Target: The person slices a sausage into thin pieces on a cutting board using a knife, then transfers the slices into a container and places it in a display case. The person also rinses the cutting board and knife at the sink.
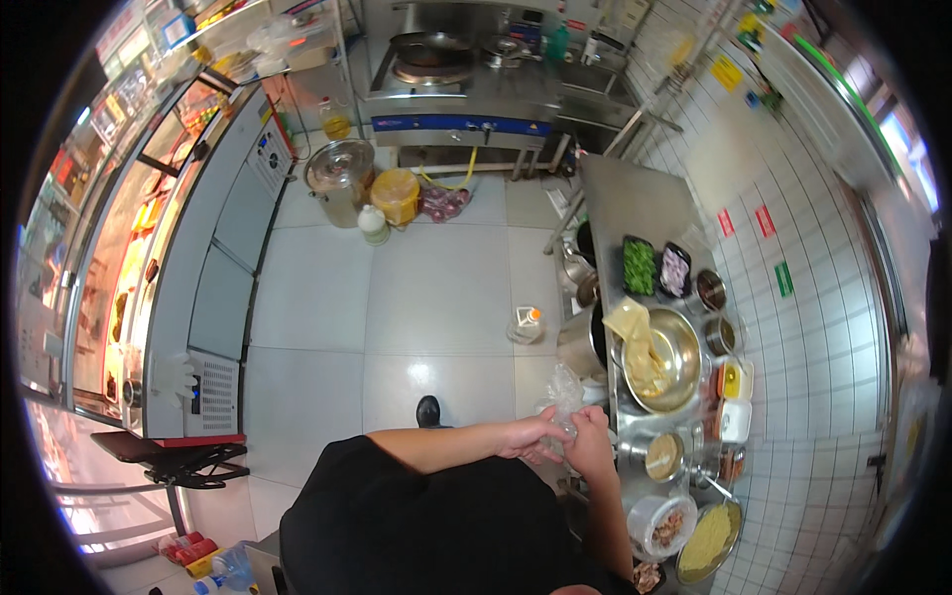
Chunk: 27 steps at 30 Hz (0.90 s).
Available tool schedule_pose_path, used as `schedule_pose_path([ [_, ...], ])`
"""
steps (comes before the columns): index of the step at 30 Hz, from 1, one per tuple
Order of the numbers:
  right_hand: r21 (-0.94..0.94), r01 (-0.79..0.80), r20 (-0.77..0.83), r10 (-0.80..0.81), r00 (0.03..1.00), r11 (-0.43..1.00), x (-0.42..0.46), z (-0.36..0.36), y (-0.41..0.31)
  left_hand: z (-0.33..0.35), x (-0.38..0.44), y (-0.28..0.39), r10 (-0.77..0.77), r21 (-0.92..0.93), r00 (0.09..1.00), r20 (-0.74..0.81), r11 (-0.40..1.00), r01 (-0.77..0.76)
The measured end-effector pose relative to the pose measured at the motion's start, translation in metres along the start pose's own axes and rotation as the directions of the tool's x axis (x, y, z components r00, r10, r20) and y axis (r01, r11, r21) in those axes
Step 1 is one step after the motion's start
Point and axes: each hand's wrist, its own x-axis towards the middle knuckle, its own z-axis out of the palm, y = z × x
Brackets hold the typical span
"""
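Both my hands are close together at the near left edge of the steel worktable. A crumpled clear plastic bag (563,388) is pinched between them, its loose part spreading forward. My left hand (529,436) reaches across from the left, fingers extended at the plastic. My right hand (590,440) is closed around the plastic's near end. Ahead and to the right is a wide steel bowl (680,353). A limp, pale yellow sheet (632,327) drapes over its rim and down inside; I cannot tell its material.
On the steel worktable (632,190) are black trays of chopped greens (639,268) and chopped onion (674,271). Closer stand a tub of meat pieces (662,517) and a bowl of yellow crumbs (706,543). A plastic jug (526,326) stands on the floor; a wok stove (461,97) is ahead.
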Motion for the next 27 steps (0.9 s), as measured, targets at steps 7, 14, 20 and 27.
schedule_pose_path([
  [7,0.122,0.129,0.096,-0.141,0.985,0.984,0.164,0.059,-0.109,-0.156,-0.114,0.052,0.802,0.99,0.586,-0.117,0.144,0.0],
  [14,0.511,-0.028,0.262,-0.124,0.957,0.859,0.313,0.096,-0.253,-0.287,-0.176,0.111,0.733,0.801,0.452,-0.508,0.596,-0.067],
  [20,0.243,0.392,0.045,-0.414,0.909,0.887,0.432,0.129,-0.293,-0.379,-0.201,0.158,0.53,0.435,0.279,-0.801,0.835,-0.337],
  [27,0.487,0.324,0.27,-0.492,0.828,0.811,0.622,0.179,-0.281,-0.523,-0.245,0.269,0.335,-0.086,0.311,-0.889,0.545,-0.834],
])
